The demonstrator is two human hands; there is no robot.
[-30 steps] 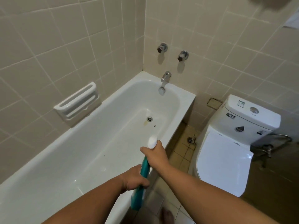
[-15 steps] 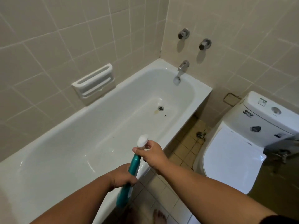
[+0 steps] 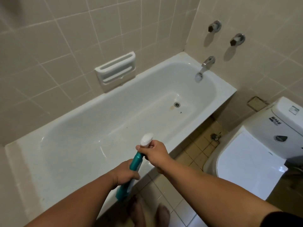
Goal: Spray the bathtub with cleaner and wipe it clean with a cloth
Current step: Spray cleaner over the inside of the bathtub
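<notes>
Two hands, fingers (image 3: 139, 147) clamped on teal bottle (image 3: 136, 162) over bathtub (image 3: 221, 89) (left hand (image 3: 124, 173) low, right hand (image 3: 155, 153) under cap (image 3: 146, 139)).

White bathtub (image 3: 78, 145), teal spray bottle (image 3: 136, 162).
Its top is white; wall tiles (image 3: 49, 51) beige with a pale grout grid; a brownish mark (image 3: 172, 108), perhaps rust, beside the drain (image 3: 177, 104).

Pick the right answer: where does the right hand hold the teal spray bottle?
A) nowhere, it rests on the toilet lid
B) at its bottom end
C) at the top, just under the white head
C: the right hand grips the teal bottle just below its white head, while the left hand holds the body lower down.
</notes>
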